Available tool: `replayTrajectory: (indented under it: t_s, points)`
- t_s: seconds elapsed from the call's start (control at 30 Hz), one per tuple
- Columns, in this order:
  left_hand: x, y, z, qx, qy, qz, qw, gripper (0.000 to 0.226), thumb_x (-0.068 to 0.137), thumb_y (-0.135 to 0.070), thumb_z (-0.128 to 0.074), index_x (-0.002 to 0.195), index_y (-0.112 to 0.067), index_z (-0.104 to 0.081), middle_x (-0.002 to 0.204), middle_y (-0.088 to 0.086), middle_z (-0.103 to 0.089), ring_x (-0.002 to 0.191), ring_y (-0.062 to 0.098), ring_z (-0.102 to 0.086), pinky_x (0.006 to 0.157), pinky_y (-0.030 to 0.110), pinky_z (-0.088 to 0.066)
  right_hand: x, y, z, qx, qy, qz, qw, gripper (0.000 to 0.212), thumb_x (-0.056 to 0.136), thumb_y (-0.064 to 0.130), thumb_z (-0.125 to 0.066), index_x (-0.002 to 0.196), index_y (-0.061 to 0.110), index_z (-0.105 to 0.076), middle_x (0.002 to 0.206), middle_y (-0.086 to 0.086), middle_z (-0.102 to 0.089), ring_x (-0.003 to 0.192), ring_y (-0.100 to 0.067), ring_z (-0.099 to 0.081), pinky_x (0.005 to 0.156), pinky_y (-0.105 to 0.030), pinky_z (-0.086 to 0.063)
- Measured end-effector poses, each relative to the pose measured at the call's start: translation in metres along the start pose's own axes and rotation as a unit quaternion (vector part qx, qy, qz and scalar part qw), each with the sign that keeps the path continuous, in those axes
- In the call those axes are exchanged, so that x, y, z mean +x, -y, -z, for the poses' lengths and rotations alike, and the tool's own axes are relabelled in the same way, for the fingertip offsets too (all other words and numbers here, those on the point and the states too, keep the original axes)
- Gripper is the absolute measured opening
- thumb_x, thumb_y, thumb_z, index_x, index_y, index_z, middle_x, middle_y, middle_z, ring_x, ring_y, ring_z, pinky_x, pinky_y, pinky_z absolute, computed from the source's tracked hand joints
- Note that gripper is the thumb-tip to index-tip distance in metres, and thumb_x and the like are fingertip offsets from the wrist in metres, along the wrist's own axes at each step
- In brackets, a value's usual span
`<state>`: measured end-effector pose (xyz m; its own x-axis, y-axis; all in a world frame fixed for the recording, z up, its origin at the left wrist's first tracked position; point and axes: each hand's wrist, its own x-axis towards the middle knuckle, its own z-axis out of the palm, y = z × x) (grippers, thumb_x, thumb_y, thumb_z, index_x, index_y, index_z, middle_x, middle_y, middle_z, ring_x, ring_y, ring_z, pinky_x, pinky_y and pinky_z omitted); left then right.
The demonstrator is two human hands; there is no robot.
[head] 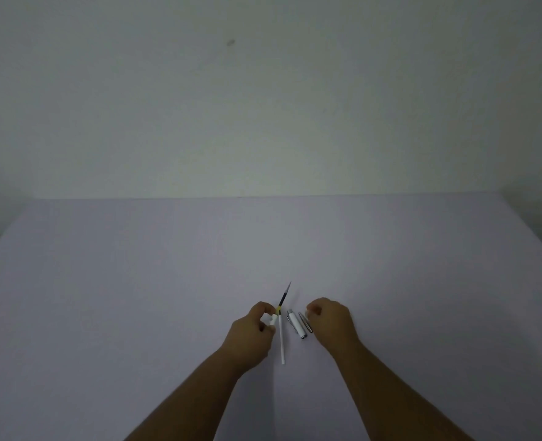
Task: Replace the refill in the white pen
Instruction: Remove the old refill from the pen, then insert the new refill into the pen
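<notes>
The left hand (pixel 251 332) pinches a white pen piece (pixel 272 319); a refill (pixel 283 326) lies beside it. The right hand (pixel 331 323) (grip unclear) touches the cap (pixel 297 324) on the bench (pixel 136 281).

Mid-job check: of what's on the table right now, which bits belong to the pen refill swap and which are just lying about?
Belongs to the job:
- refill, lying between the hands, dark tip pointing away
- small white part in the left hand
- white pen barrel with its metal clip, beside the right hand

Just lying about:
- nothing else visible on the table
</notes>
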<state>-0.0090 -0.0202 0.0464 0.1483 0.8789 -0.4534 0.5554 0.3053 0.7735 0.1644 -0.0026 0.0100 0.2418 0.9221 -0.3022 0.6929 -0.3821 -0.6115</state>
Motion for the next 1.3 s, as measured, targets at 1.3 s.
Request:
replayTrajectory:
  t_s: [1.3]
  points:
    - [0.015,0.009,0.012,0.015,-0.098,0.026,0.995,0.016,0.086,-0.028,-0.061,0.096,-0.016,-0.068,0.083,-0.002,-0.065,0.080,0.019,-0.062,0.081,0.041,-0.058,0.003,0.019,0.001,-0.071,0.039,-0.025,0.996,0.029,0.081,0.026,-0.061,0.075,-0.001,-0.069,0.072,-0.014,-0.070,0.075,-0.027,-0.069,0.060,-0.032,-0.052]
